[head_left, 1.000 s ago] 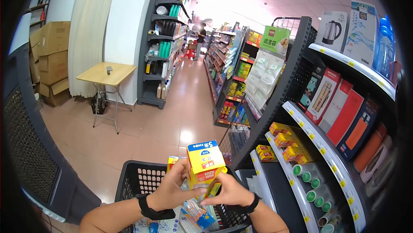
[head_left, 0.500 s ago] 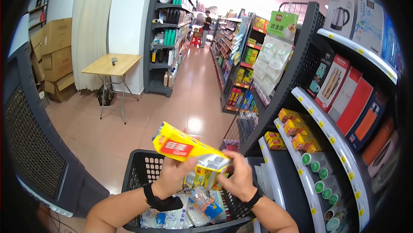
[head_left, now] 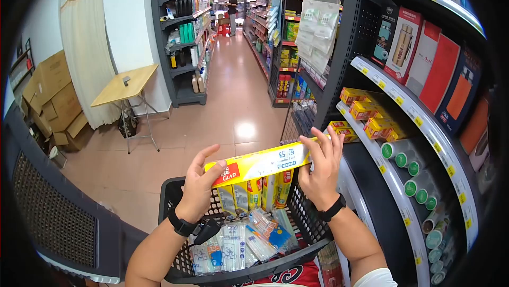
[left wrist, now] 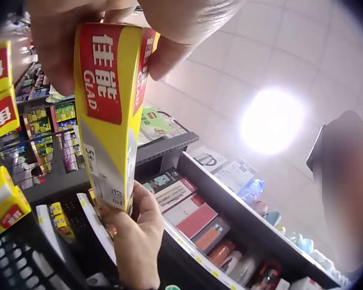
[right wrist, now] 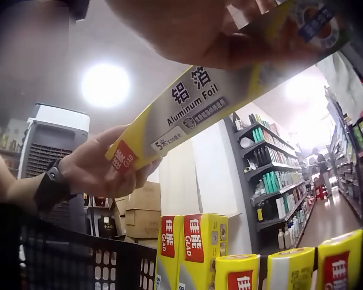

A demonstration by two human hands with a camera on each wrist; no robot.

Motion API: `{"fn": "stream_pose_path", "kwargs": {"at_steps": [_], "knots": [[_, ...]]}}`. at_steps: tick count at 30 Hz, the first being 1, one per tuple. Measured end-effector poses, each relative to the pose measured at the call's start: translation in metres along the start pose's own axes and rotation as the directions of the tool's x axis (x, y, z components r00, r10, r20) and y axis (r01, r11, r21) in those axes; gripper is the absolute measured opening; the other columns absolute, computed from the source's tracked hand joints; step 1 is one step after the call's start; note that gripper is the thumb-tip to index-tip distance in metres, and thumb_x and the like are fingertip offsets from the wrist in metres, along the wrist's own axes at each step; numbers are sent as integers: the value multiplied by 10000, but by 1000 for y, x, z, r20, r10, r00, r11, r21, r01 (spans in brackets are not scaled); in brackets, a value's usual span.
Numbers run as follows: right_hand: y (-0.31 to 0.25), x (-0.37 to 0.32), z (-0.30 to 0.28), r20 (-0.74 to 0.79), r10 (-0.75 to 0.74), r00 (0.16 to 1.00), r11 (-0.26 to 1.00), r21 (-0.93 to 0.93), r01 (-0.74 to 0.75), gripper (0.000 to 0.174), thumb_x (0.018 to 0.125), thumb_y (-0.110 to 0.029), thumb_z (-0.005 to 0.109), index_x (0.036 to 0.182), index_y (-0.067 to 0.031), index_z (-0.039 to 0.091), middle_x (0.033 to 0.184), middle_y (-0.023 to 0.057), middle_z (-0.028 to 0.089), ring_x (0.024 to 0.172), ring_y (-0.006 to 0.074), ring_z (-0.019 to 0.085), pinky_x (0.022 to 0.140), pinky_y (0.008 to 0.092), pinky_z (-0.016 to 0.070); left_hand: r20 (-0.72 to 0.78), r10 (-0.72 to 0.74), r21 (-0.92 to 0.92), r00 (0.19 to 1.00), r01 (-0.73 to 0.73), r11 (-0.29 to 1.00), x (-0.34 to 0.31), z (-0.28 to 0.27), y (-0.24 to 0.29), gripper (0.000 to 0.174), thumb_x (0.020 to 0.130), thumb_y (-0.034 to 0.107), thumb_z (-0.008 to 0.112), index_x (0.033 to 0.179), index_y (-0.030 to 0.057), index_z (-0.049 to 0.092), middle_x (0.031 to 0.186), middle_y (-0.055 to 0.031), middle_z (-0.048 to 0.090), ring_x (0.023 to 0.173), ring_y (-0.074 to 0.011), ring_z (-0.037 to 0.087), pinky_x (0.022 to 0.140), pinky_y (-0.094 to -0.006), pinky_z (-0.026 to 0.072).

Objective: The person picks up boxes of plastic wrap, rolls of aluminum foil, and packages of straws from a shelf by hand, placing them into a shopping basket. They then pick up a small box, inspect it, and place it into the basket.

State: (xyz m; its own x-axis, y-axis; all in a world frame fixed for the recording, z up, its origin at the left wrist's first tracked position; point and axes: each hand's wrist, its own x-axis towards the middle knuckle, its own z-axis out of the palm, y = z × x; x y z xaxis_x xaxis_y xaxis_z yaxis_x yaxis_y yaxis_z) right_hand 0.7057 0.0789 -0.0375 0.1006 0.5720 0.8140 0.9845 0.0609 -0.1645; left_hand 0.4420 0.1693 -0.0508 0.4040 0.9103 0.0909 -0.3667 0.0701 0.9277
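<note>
A long yellow and silver aluminum foil box (head_left: 260,164) is held lengthwise above the shopping basket by both hands. My left hand (head_left: 197,190) pinches its left end, thumb on the front face and one finger sticking up. At the other end my right hand (head_left: 321,173) grips with fingers over the top and thumb below. The red brand patch and "Aluminum Foil" print show in the right wrist view on the box (right wrist: 193,99). Below, several yellow boxes (head_left: 239,198) stand upright along the far side of the black basket (head_left: 175,191). Flat clear packets (head_left: 233,244) lie nearer me.
At the right, curved shelves (head_left: 408,122) carry yellow boxes (head_left: 366,112), green-capped rolls (head_left: 403,160) and boxed flasks (head_left: 403,43). A grey slatted unit (head_left: 53,207) stands at left. Beyond are a folding table (head_left: 127,85), cartons (head_left: 53,96) and a distant person (head_left: 231,11) in the aisle.
The foil box has turned from end-on, through a tilt, to lengthwise with its printed face toward me. My hands have spread to its two ends, and the head view has dipped toward the basket.
</note>
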Motion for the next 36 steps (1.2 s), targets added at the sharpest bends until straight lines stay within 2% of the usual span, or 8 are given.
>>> {"fn": "stream_pose_path", "kwargs": {"at_steps": [7, 9, 11, 14, 19, 23, 30, 36], "knots": [[11, -4, 7, -262, 171, 950, 948, 307, -86, 810, 889, -101, 639, 1575, 21, 225, 1576, 268, 317, 1479, 430, 298, 1228, 500, 217, -65, -375, -308, 925, 339, 889, 5, -1, -9, 399, 1035, 409, 573, 1255, 77, 599, 1145, -84, 701, 982, -200, 681, 753, -330, 568], [11, -4, 10, -127, 422, 898, 559, 816, -147, 785, 939, -129, 617, 1583, 18, 192, 1570, 238, 330, 1472, 383, 327, 1218, 468, 245, -28, -392, -318, 919, 364, 876, 8, -6, -10, 404, 1030, 435, 570, 1216, 80, 622, 1127, -88, 711, 1026, -192, 669, 775, -353, 564], [10, -5, 9, -21, 458, 888, 398, 899, -184, 752, 987, -154, 574, 1588, 18, 156, 1551, 213, 360, 1446, 320, 366, 1207, 447, 267, 81, -457, -338, 886, 456, 824, 12, -14, -14, 427, 1029, 462, 553, 1227, 90, 620, 1126, -92, 713, 1002, -201, 673, 755, -342, 556], [7, -6, 7, 233, 399, 887, 126, 944, -304, 690, 1027, -171, 524, 1586, 13, 164, 1497, 178, 443, 1201, 192, 567, 954, 308, 508, 121, -486, -295, 865, 499, 815, 14, -22, -20, 459, 1034, 484, 522, 1245, 88, 615, 1112, -103, 715, 978, -219, 678, 733, -345, 556], [14, -4, 8, 289, 459, 840, 33, 939, -342, 418, 1023, -223, 594, 1356, -22, 442, 1106, 72, 638, 775, 94, 604, 579, 203, 477, 288, -502, -285, 816, 574, 768, 16, -27, -22, 509, 1048, 508, 469, 1281, 74, 598, 1141, -117, 715, 957, -280, 689, 721, -358, 563], [-10, -7, -6, 126, 459, 880, 54, 984, -169, 538, 928, -39, 718, 1359, -3, 398, 1255, 113, 589, 1125, 173, 624, 990, 339, 508, 273, -412, -386, 870, 491, 781, 14, -20, -26, 590, 1077, 514, 365, 1437, 57, 466, 1430, -177, 558, 1277, -324, 579, 975, -455, 546], [-21, -28, -14, -268, -28, 963, 593, 771, 232, 901, 710, -265, 963, 1359, 38, 417, 1180, 197, 639, 1045, 305, 693, 920, 411, 539, 168, -465, -262, 869, 494, 829, 15, -22, -42, 489, 1091, 341, 392, 1453, 13, 418, 1429, -166, 544, 1316, -296, 546, 1143, -510, 408], [-23, -29, -19, -223, -132, 966, 635, 729, 255, 1033, 604, -263, 1021, 1367, -22, 370, 1235, 179, 577, 1132, 299, 601, 955, 391, 489, 133, -497, -215, 858, 514, 830, 14, -20, -46, 467, 1078, 320, 432, 1436, 22, 451, 1389, -152, 581, 1283, -279, 572, 1118, -495, 430]]}}
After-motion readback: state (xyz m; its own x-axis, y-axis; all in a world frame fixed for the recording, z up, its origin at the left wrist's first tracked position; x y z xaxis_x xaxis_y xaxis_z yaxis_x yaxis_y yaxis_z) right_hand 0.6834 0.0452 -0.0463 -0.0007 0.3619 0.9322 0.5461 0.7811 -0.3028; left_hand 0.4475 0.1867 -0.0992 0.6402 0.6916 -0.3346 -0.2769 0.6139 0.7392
